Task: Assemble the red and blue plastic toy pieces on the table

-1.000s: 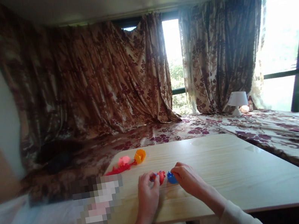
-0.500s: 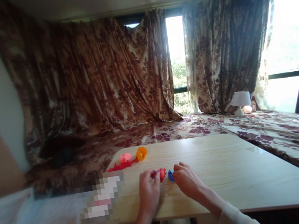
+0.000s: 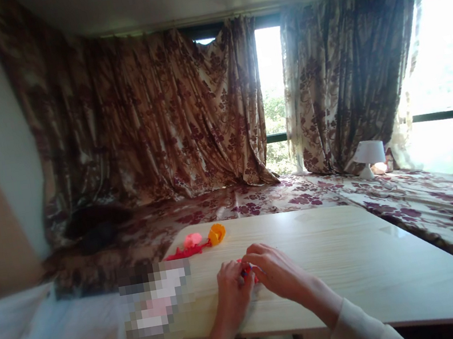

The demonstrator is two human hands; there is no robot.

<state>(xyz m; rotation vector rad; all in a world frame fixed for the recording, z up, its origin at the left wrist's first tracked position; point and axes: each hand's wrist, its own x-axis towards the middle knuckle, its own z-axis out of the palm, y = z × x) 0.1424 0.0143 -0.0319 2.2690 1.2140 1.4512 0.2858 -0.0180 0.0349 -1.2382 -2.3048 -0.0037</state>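
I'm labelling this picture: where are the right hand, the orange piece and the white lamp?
Right hand (image 3: 276,266): head view, back of the hand.
Orange piece (image 3: 216,234): head view, its middle.
White lamp (image 3: 370,152): head view, on its shade.

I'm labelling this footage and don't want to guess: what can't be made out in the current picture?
Head view: most of the red piece, hidden by the fingers of the left hand and right hand.
Head view: what the pixelated patch covers.
Head view: the table's near-right corner, cut off by the right edge.
Head view: the dark shape at left, blurred and dim.
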